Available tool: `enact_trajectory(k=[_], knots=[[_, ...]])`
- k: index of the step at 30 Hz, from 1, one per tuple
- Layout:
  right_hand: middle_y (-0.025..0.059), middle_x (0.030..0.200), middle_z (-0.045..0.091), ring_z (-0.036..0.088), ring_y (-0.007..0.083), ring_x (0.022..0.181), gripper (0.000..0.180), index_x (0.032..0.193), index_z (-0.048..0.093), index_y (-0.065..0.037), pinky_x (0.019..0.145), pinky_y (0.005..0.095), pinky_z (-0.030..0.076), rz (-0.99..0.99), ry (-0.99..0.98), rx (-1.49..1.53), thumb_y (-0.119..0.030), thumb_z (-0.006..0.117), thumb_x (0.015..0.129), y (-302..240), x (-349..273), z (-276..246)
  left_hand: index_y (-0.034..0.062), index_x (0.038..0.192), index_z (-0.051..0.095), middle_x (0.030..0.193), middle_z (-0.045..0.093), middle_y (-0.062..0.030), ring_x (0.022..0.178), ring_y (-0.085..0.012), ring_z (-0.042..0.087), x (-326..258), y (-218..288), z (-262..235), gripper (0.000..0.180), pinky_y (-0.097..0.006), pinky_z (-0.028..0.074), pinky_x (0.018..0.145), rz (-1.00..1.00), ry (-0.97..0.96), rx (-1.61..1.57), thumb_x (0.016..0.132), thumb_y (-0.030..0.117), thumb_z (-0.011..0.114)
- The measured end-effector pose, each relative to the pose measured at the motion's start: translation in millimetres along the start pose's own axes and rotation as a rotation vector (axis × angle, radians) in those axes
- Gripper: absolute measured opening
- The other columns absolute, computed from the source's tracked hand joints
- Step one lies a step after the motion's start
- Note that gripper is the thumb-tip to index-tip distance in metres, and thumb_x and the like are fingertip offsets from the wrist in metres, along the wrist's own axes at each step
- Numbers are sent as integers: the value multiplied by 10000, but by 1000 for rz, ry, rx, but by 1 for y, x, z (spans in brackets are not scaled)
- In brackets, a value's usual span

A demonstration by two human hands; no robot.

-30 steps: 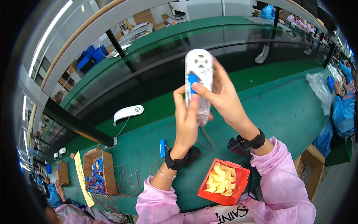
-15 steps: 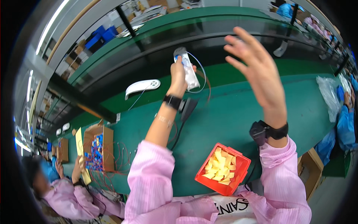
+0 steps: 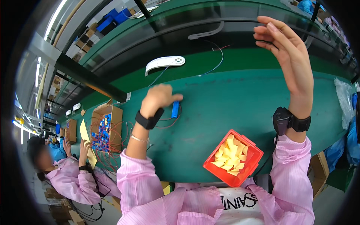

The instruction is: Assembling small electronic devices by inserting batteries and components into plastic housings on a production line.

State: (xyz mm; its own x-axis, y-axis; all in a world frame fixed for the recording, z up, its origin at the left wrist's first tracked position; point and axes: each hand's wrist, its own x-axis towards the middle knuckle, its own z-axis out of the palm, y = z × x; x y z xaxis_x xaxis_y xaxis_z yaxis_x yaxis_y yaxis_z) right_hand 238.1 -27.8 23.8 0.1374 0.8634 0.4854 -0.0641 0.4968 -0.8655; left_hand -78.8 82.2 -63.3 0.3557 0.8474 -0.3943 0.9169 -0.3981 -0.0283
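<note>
My left hand hovers over the green mat with its thumb held apart from the fingers, which are partly hidden and slightly blurred. Just under the thumb tip lies a small blue battery with a thin red wire; no grip on it shows. Raised at the far right, my right hand is empty, its fingers apart and slightly bent. On the dark belt beyond sits a pale curved housing, a thin light cable trailing near it. A white curved device with a round button end rests left of that.
A red bin of yellow paper pieces stands close to my body on the mat. To the left, a cardboard box holds several blue batteries with red wires. A person in pink sits beyond it. Clear plastic bags lie at right.
My left hand has let go of the pale housing, now on the belt, and has come back toward the battery. My right hand stays raised and open. The view has shifted somewhat.
</note>
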Motion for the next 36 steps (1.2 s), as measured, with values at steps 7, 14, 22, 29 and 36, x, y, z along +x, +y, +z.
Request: enact_trajectory(k=[7,14,22,29,36], knots=[[76,1020,695,634,119,943,321,1196,650,-22,858,259,482,94,-157,-101,-227,615,952,37,-3,38,-7,933,531,726,630,-149,600,-311,605,-31,8,30,393,-411,482,589,154,462,-617,833,309,743],[124,1061,676,655,157,960,416,1185,624,63,868,298,535,327,-268,196,-240,699,909,59,-18,77,-8,998,523,816,630,-70,672,-111,599,-47,93,-27,270,-254,496,597,419,1030,-805,835,70,723],[81,1081,667,654,139,971,352,1233,596,25,824,294,563,245,-191,204,-174,643,947,58,-11,66,-21,1025,660,943,686,-113,806,-202,695,-40,99,-32,159,-298,562,680,581,1113,-1066,869,9,665],[88,1148,633,624,184,1050,332,1244,596,39,883,330,551,77,-183,-7,-48,632,926,64,-18,75,-31,940,684,862,711,-106,762,-171,708,-44,93,-32,92,-266,570,691,531,1103,-1164,856,7,681],[97,1124,618,620,178,1030,316,1212,618,51,889,319,539,43,-144,-76,-26,646,907,63,-19,76,-31,949,700,848,722,-102,750,-160,710,-42,91,-31,105,-254,562,682,543,1052,-1247,853,10,686]])
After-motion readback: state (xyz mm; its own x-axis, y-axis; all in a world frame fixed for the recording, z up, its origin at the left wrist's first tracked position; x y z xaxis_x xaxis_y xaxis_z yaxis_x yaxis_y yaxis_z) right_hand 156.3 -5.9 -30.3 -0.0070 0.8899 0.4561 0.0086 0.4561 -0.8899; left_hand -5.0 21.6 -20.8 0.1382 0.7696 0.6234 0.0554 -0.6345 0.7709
